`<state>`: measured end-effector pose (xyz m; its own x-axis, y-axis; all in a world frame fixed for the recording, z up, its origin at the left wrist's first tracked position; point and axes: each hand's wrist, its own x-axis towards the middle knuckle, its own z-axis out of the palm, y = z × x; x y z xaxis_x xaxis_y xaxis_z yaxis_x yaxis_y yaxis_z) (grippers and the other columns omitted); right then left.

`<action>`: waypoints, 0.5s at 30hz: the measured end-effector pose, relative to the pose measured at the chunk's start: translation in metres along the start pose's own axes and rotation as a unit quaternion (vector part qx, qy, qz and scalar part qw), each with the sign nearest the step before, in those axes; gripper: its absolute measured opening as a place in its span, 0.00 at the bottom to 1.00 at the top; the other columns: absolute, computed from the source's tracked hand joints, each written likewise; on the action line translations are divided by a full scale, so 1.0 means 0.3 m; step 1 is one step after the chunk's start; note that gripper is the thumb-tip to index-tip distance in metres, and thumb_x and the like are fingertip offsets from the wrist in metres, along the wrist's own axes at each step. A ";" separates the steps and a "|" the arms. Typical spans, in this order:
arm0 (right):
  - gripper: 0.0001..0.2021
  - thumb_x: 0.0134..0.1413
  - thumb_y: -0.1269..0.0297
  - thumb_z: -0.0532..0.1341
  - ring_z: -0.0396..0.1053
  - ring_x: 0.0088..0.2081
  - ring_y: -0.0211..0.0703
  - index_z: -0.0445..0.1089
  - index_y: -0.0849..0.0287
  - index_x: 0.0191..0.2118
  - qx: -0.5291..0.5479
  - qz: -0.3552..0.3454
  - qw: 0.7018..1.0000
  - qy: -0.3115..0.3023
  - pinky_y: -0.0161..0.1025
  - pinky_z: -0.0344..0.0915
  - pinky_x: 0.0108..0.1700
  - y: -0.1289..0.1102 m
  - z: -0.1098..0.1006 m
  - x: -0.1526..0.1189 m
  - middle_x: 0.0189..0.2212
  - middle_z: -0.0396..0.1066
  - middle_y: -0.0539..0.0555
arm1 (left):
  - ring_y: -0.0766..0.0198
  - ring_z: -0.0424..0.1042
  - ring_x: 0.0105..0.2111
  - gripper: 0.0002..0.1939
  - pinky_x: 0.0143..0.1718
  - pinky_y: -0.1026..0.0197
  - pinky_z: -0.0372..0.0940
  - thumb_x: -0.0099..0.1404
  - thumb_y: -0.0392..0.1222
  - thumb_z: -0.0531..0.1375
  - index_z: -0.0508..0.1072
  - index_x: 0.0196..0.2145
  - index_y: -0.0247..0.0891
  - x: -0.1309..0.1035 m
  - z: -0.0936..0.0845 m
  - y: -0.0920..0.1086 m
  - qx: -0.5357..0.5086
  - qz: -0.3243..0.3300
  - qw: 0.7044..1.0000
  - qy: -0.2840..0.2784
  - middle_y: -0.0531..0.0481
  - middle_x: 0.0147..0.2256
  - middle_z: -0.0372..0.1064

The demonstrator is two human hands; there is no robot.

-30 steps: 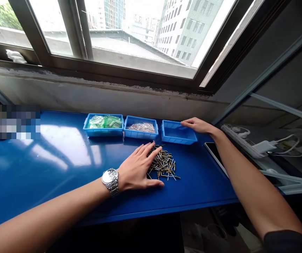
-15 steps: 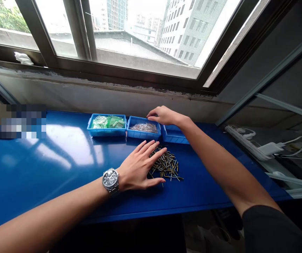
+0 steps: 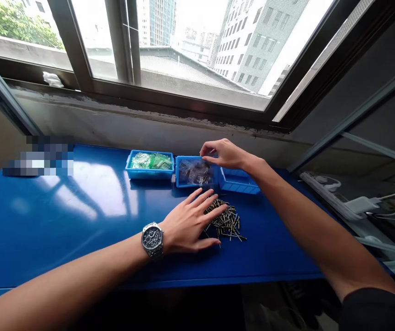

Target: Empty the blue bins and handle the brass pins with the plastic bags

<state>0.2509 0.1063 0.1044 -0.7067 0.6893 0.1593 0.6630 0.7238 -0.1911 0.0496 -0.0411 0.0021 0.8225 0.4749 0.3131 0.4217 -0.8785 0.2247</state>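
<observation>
My left hand (image 3: 192,220), with a watch (image 3: 152,239) on its wrist, lies spread over the left side of a pile of thin metal pins (image 3: 230,223) with brass-coloured and black parts. Its palm and fingers cover some of them. Above the middle blue bin (image 3: 197,185), my right hand (image 3: 223,152) has its thumb and fingers pinched on a clear plastic bag (image 3: 194,171). The bag holds small metal pieces, blurred by motion, and appears partly raised within the bin.
Left of the middle bin stands a blue bin (image 3: 150,174) with green-tinted bags. A third blue bin (image 3: 240,184) is under my right forearm. A power strip (image 3: 331,197) with a charger and white cables lies at the right. The blue table (image 3: 90,248) backs onto a wall below the window.
My right hand has closed on the plastic bag, which has lifted and shifted in the middle bin. The view has swung slightly left. My left hand stays on the pile.
</observation>
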 end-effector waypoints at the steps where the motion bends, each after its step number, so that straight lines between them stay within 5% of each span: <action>1: 0.07 0.62 0.62 0.63 0.76 0.45 0.46 0.76 0.57 0.43 0.002 -0.013 1.000 0.000 0.42 0.69 0.49 -0.014 -0.005 -0.015 0.43 0.80 0.54 | 0.44 0.42 0.74 0.44 0.75 0.40 0.40 0.71 0.67 0.54 0.51 0.73 0.39 -0.001 0.002 0.001 -0.001 0.001 1.000 -0.002 0.37 0.73 0.46; 10: 0.07 0.63 0.60 0.63 0.74 0.45 0.47 0.72 0.55 0.44 0.048 -0.009 0.997 -0.067 0.42 0.68 0.48 -0.078 -0.025 -0.082 0.45 0.78 0.54 | 0.44 0.46 0.73 0.41 0.74 0.40 0.43 0.72 0.66 0.54 0.52 0.73 0.40 -0.008 0.031 -0.008 0.004 0.001 1.000 0.001 0.37 0.72 0.50; 15: 0.09 0.62 0.59 0.65 0.73 0.48 0.48 0.73 0.55 0.45 0.060 -0.024 0.997 -0.042 0.43 0.67 0.50 -0.094 -0.020 -0.100 0.46 0.78 0.54 | 0.46 0.59 0.67 0.34 0.73 0.44 0.49 0.75 0.59 0.52 0.57 0.70 0.38 0.000 0.009 0.006 0.003 0.012 1.000 0.028 0.38 0.65 0.62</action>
<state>0.2550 0.0653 0.1107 -0.7580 0.6461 0.0898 0.5976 0.7430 -0.3013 0.0512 -0.0428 0.0000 0.8104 0.4549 0.3693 0.4039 -0.8903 0.2103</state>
